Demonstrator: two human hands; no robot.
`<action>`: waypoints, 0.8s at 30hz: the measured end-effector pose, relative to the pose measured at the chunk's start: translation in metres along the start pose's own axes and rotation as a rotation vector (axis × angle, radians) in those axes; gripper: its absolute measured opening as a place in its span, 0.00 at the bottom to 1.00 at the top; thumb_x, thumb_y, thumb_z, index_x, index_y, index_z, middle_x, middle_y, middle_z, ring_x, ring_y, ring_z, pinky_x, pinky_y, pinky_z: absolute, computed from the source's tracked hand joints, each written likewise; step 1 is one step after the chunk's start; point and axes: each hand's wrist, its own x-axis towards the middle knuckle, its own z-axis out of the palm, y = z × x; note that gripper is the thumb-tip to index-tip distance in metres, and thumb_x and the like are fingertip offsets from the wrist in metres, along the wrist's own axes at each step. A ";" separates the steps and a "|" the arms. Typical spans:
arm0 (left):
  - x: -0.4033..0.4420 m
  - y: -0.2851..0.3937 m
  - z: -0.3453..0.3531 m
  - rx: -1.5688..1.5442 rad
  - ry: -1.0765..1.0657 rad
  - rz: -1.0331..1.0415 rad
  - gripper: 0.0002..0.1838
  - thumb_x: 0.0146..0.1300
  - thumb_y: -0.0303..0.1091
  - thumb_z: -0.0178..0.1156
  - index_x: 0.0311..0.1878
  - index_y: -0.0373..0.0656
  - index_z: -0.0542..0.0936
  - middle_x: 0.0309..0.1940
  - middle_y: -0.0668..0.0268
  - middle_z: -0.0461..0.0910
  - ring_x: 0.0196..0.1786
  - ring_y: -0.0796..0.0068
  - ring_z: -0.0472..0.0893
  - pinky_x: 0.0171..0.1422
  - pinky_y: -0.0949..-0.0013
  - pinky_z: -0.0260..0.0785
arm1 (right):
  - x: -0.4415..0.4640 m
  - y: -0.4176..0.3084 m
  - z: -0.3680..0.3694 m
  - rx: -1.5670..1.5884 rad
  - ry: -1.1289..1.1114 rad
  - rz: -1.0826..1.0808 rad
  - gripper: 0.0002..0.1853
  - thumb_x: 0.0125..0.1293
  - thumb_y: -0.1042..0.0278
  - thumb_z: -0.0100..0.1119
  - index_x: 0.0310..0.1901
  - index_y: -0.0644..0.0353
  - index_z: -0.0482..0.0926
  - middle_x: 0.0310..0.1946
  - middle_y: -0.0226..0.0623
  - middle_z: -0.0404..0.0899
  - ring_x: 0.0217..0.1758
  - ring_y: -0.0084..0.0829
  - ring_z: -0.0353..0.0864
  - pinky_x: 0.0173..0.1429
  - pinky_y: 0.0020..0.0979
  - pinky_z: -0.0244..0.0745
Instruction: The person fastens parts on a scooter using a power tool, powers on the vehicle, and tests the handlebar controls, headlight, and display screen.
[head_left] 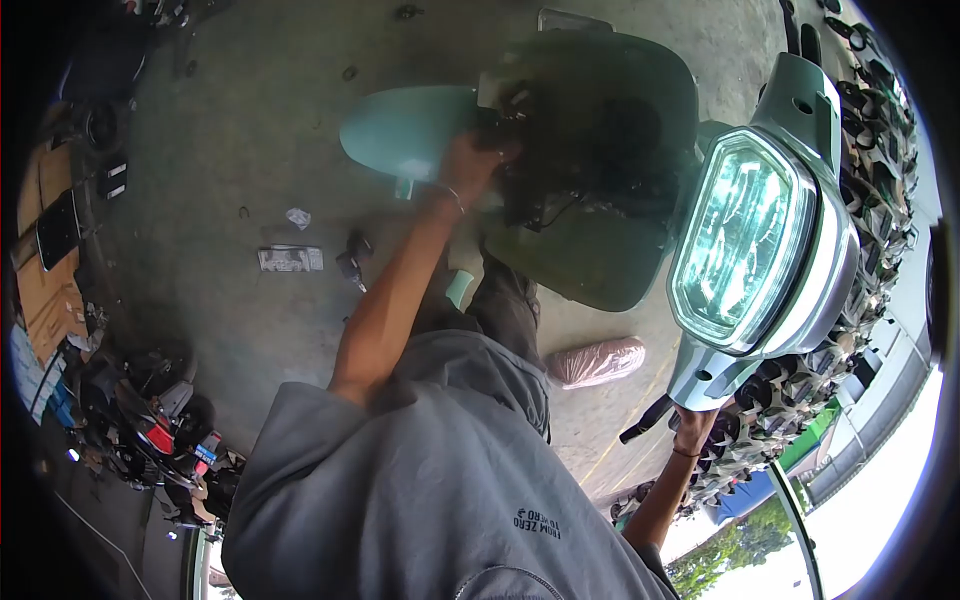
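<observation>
A pale green scooter front stands before me. Its headlight [740, 240] is lit or shining brightly, set in a pale green handlebar cover [800, 120]. My right hand [693, 428] is wrapped round the handlebar end below that cover. A black lever [648, 420] juts out beside it. To the left, my left hand [478, 165] reaches to dark parts [515, 110] between the pale green fender [405, 125] and the large dark green panel [630, 90]. Its fingers look curled there; what they hold is hidden in shadow.
A pink wrapped bundle [597, 362] lies on the floor. A printed packet [291, 259], crumpled plastic [298, 217] and a small black part [352, 262] lie left of my arm. Rows of scooters [875, 200] line the right; a motorcycle [150, 425] and cardboard [48, 280] are at left.
</observation>
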 end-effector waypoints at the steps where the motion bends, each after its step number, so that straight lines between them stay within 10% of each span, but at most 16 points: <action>1: -0.005 0.007 0.003 0.135 0.072 0.000 0.21 0.61 0.37 0.69 0.55 0.37 0.82 0.48 0.63 0.85 0.45 0.73 0.84 0.53 0.69 0.74 | 0.000 0.002 -0.002 -0.093 0.004 0.001 0.34 0.46 0.68 0.71 0.58 0.66 0.73 0.49 0.36 0.78 0.50 0.31 0.77 0.58 0.33 0.70; 10: 0.008 -0.026 -0.015 -0.523 0.035 -0.204 0.37 0.68 0.61 0.58 0.64 0.36 0.71 0.52 0.62 0.81 0.51 0.70 0.81 0.57 0.67 0.71 | 0.004 -0.005 0.004 -0.157 0.048 0.023 0.28 0.41 0.67 0.66 0.48 0.67 0.75 0.43 0.38 0.78 0.44 0.36 0.76 0.55 0.35 0.71; 24: 0.007 -0.042 -0.025 -0.201 0.248 -0.141 0.38 0.71 0.63 0.50 0.63 0.31 0.71 0.52 0.54 0.78 0.49 0.66 0.82 0.54 0.64 0.77 | 0.003 -0.026 0.014 0.042 -0.010 0.004 0.39 0.40 0.69 0.74 0.59 0.66 0.73 0.48 0.37 0.77 0.48 0.30 0.77 0.55 0.32 0.72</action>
